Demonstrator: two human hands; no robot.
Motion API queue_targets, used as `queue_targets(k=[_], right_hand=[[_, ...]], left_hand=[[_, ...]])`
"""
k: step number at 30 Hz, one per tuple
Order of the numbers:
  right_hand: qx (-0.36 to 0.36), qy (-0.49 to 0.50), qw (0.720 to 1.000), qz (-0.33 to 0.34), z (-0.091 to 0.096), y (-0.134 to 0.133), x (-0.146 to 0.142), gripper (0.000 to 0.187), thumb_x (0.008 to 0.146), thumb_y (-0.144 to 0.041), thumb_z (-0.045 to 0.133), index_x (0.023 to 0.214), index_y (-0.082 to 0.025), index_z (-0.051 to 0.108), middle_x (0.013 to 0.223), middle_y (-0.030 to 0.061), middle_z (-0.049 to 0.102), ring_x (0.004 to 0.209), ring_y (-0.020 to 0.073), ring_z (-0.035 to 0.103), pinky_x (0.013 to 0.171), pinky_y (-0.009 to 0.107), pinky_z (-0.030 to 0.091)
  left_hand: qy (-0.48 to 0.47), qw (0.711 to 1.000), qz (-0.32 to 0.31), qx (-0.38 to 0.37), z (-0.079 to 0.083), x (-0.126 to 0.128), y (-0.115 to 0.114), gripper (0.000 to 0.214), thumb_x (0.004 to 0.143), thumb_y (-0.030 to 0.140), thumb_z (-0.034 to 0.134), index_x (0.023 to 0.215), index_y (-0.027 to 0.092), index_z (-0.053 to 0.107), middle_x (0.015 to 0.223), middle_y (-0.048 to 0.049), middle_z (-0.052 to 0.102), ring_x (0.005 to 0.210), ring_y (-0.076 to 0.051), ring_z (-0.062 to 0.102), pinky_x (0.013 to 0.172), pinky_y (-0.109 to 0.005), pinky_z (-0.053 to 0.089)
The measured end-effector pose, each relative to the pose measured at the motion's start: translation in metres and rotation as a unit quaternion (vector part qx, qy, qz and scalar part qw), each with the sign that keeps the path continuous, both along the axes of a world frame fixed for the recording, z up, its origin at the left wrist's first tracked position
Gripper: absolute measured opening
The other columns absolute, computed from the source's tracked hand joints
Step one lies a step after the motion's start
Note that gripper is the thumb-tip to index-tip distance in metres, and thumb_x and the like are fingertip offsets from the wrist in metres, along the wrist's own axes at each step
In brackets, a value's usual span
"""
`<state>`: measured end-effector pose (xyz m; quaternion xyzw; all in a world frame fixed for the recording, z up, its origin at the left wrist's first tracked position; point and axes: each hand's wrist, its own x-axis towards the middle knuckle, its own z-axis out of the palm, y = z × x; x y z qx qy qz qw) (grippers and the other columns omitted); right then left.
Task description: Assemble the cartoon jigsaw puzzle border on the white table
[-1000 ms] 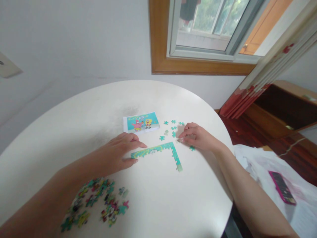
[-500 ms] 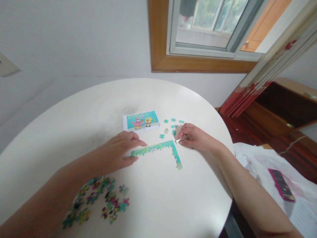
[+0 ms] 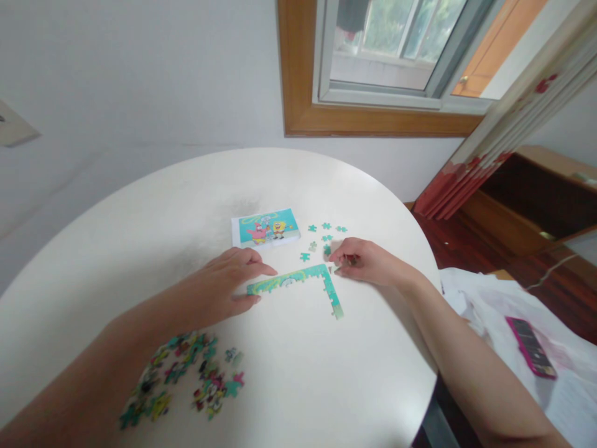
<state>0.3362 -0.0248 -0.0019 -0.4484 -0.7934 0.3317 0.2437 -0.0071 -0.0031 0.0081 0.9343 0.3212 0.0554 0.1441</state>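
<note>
An L-shaped strip of joined teal puzzle pieces lies on the round white table. My left hand rests flat at the strip's left end, fingers stretched out and touching it. My right hand is at the strip's outer corner, its fingers pinched together on a small puzzle piece. Several loose teal pieces lie just beyond that hand. A pile of mixed coloured pieces sits by my left forearm.
A small puzzle box with a cartoon picture lies behind the strip. To the right, off the table, a pink phone rests on white cloth. A window, a curtain and a dark wooden cabinet stand beyond the table.
My right hand has shifted slightly left toward the strip's corner, its fingers curling into a pinch. My left hand has stayed put.
</note>
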Motion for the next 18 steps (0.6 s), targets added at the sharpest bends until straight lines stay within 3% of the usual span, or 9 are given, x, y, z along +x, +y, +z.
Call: queue_targets(k=[7,11,18], right_hand=[[0.011,-0.018,1.0,0.018,0.0019,0.0009,0.0046,0.02,0.08,-0.011,0.065,0.096,-0.019,0.074,0.094,0.0044,0.058,0.072,0.011,0.053,0.067,0.025,0.044],[-0.001,0.001,1.0,0.016,0.0018,0.0005,0.0043,0.014,0.08,-0.011,0.064,0.09,-0.018,0.073,0.09,0.0043,0.065,0.076,0.013,0.057,0.068,0.026,0.044],[-0.036,0.044,0.998,-0.035,0.0077,-0.0005,0.0062,0.013,0.08,-0.02,0.066,0.09,-0.017,0.073,0.077,0.0012,0.067,0.07,0.0124,0.057,0.063,0.025,0.041]], left_hand=[[0.005,1.0,-0.006,0.005,-0.0012,-0.0015,0.0004,0.04,0.088,0.025,0.055,0.127,0.029,0.057,0.122,-0.0045,0.055,0.117,-0.025,0.05,0.104,-0.036,0.037],[0.008,1.0,-0.007,0.003,0.0004,-0.0013,0.0004,0.04,0.087,0.026,0.056,0.127,0.029,0.057,0.121,-0.0043,0.055,0.116,-0.025,0.051,0.105,-0.036,0.036],[0.01,1.0,-0.006,-0.004,0.0032,0.0004,-0.0006,0.04,0.087,0.025,0.055,0.127,0.027,0.058,0.121,-0.0056,0.056,0.116,-0.025,0.051,0.105,-0.038,0.037]])
